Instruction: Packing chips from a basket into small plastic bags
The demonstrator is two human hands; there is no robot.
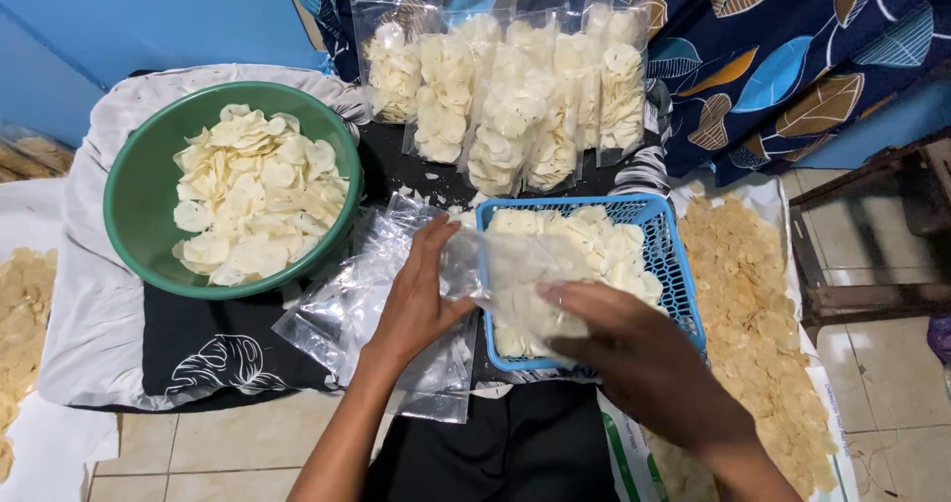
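Note:
My left hand (416, 299) pinches the edge of a clear plastic bag (505, 264) and holds it over a blue mesh basket (666, 233) full of pale round chips. Beside it, my right hand (624, 349) grips the same bag from the other side, with a few chips under its fingers. A loose pile of empty clear bags (347, 309) lies under my left wrist. To the left stands a green bowl (139, 190) heaped with the same pale chips.
Several filled, upright chip bags (505, 96) lean against a dark leaf-patterned cloth (773, 56) at the back. Yellowish chips (763, 334) are spread on a white sheet at the right, more at the far left (22, 314). A wooden frame (872, 235) stands at right on a tiled floor.

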